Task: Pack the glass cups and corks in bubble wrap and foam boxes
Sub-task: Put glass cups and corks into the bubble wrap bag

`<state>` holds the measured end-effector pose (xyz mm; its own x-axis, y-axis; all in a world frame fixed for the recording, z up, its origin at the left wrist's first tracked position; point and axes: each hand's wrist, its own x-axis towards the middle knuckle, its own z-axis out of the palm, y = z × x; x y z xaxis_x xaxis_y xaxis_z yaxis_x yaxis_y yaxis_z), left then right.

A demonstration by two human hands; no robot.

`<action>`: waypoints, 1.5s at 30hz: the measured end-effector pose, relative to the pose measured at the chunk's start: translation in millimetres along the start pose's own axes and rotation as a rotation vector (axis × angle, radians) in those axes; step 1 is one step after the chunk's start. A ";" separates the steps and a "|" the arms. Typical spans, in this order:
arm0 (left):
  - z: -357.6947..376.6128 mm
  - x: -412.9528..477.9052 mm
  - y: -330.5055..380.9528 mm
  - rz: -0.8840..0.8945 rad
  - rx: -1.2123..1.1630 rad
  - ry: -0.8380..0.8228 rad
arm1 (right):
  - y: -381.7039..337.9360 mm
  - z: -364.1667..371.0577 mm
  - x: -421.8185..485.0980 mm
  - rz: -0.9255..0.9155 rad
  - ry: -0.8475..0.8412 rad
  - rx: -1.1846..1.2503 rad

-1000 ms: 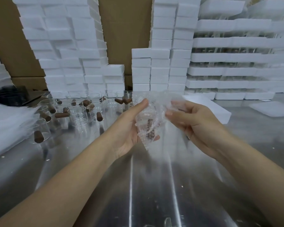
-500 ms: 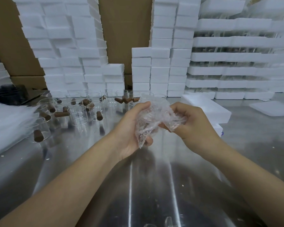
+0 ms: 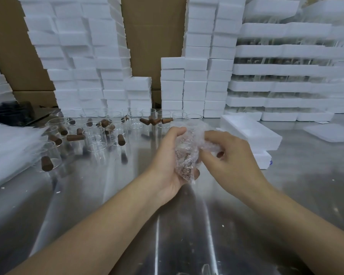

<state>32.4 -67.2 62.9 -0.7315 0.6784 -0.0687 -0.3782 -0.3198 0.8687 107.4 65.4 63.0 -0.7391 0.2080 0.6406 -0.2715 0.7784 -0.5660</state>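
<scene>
- Above the middle of the shiny steel table (image 3: 111, 195), lifted off its surface: one crumpled bundle of clear bubble wrap (image 3: 193, 139), held between both hands.
- Left hand (image 3: 168, 157): fingers curled round the bundle's lower part from the left, thumb up near its top. Clamped on the bundle.
- Right hand (image 3: 232, 161): fingers bent, pinching the upper right fold of the wrap. Also gripping the bundle.
- A brown piece (image 3: 186, 167) shows through the wrap low in the bundle. Whether a glass is inside too cannot be told.
- Toward the far left corner of the table: a cluster of clear cylindrical glass cups (image 3: 93, 135), upright.
- Dark brown tapered corks (image 3: 74, 137) lie among the cups, some on the steel, some in or against the glass.
- Left edge of the table: a pile of translucent bubble-wrap sheets (image 3: 8, 147).
- Just right of the hands: an open white foam box (image 3: 250, 132), resting on another foam piece.
- Near the right edge: a flat white foam lid (image 3: 330, 132), apart from the open box.
- Along the far edge: tall stacks of white foam boxes (image 3: 195, 86), with brown cardboard (image 3: 153, 36) behind them.
</scene>
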 end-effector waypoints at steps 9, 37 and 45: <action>1.4 -0.3 5.6 0.042 0.063 0.082 | -3.3 -9.2 4.8 0.054 -0.167 0.196; 0.7 0.7 3.9 0.154 0.052 0.270 | -3.2 -11.6 4.7 0.122 -0.089 0.258; -2.4 2.4 1.4 0.081 0.165 0.176 | -10.1 -9.8 -0.1 0.128 -0.455 0.172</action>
<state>28.8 -67.6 62.7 -0.8485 0.5250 -0.0671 -0.2271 -0.2465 0.9422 116.3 63.3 73.8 -0.9567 -0.0134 0.2908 -0.2301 0.6469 -0.7271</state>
